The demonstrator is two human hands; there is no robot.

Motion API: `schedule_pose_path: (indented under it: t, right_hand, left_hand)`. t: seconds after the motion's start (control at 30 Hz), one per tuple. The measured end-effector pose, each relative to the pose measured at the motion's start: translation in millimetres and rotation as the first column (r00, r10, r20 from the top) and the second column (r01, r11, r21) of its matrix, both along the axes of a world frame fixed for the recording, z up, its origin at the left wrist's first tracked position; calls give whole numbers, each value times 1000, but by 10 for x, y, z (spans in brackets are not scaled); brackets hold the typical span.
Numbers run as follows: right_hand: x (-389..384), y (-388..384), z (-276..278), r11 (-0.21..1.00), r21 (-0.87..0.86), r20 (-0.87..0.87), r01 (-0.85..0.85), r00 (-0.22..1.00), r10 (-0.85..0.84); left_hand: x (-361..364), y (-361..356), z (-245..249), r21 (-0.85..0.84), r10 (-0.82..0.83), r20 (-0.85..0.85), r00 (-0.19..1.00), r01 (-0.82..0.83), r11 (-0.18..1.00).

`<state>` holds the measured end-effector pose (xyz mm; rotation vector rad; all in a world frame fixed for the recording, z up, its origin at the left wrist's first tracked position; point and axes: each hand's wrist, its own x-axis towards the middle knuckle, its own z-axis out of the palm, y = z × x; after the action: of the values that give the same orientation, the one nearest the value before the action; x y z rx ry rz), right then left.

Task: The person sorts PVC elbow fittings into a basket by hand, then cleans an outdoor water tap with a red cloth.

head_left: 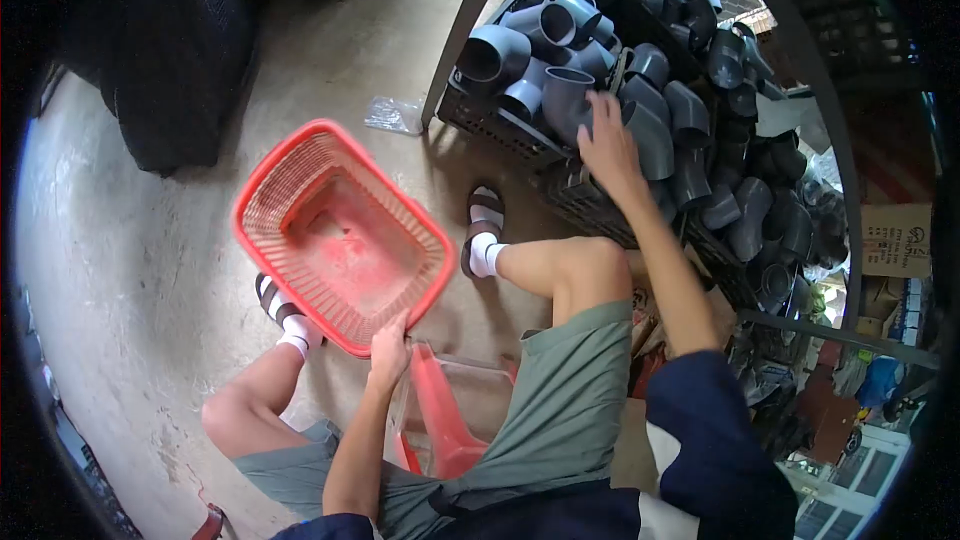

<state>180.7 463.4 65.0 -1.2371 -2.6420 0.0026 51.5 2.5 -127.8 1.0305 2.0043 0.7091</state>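
A red plastic basket (325, 127) with slatted walls tilts between my legs, nothing in it but reddish marks on its bottom. My left hand (391, 345) is closed around its near rim. Over a black crate (510, 140) of grey pipe elbows, my right hand (612, 148) reaches out with fingers extended and slightly blurred, holding nothing. Its fingertips overlap the edge of a large grey pipe elbow (568, 100) whose round mouth faces up. Another grey elbow (650, 135) lies just right of the hand.
More grey fittings (745, 210) fill crates on the rack, whose metal post (462, 35) stands at the crate's left. A clear plastic bag (395, 115) lies on the concrete floor. Beneath me is a red stool (445, 410); a cardboard box (895, 240) sits at right.
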Motion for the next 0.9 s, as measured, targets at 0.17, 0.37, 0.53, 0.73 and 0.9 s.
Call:
schedule_pose_path:
  t: [0.17,0.37,0.53,0.73,0.9]
  right_hand:
    - [-305,743,-470,993,-115,196,33,981,-10]
    - [-485,243,94,995,-37,190,-97,977,102]
    - [-596,-1104,811,961,-115,40,-253,965,259]
    - [-1091,-1886,-286,720,-676,-58,-155,986,158]
    - [-1185,-1967,-959,644,-673,-91,-364,905,417]
  left_hand:
    - [10,-78,81,-89,-239,166,957,256,963]
    - [-333,240,1053,88,-356,208,911,346,934]
    - [-751,1013,1517,219,30,691,722,-248,944]
    - [-978,962,875,107,89,869,486,-360,927]
    - [-800,643,94,-212,368,787,496,-343,915]
